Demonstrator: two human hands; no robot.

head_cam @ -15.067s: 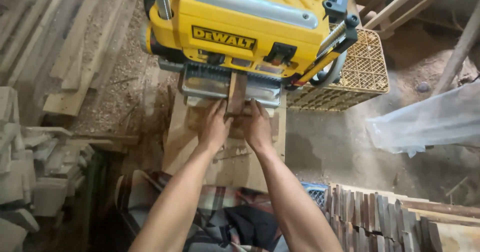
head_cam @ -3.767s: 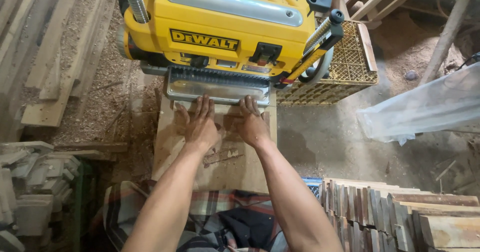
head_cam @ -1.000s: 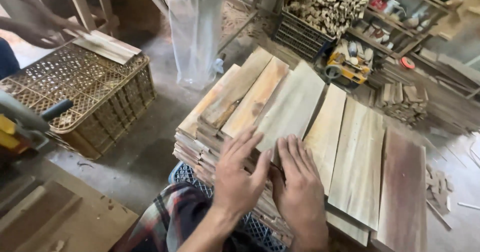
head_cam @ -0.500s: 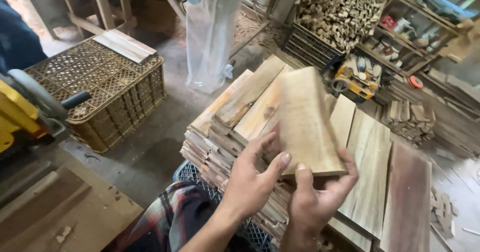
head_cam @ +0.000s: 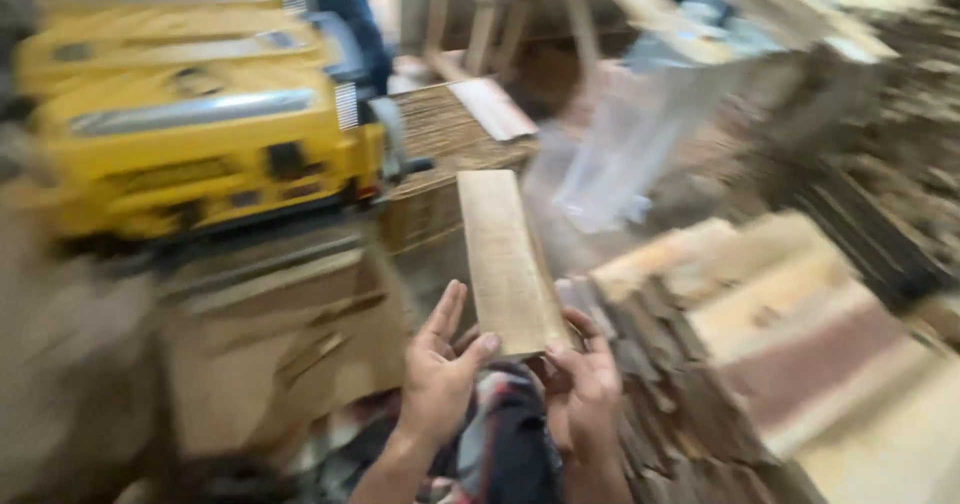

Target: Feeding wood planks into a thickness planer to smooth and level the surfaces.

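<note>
Both hands hold a short pale wooden board (head_cam: 508, 259) by its near end, its far end pointing away from me. My left hand (head_cam: 440, 369) grips the board's near left corner, thumb on top. My right hand (head_cam: 585, 389) supports the near right corner from below. The board hangs in the air between the yellow thickness planer (head_cam: 200, 144) at the left and the stack of boards (head_cam: 770, 314) at the right. The picture is blurred by motion.
A wooden infeed platform (head_cam: 280, 344) lies in front of the planer. Behind the planer stands a woven plastic crate (head_cam: 450, 144) with a board on it. A clear plastic sheet (head_cam: 640, 144) hangs at centre right. Another person's dark sleeve (head_cam: 350, 4) shows at the top.
The board has been lifted off the stack and carried left toward the planer. My view has swung left, so the planer is back in sight.
</note>
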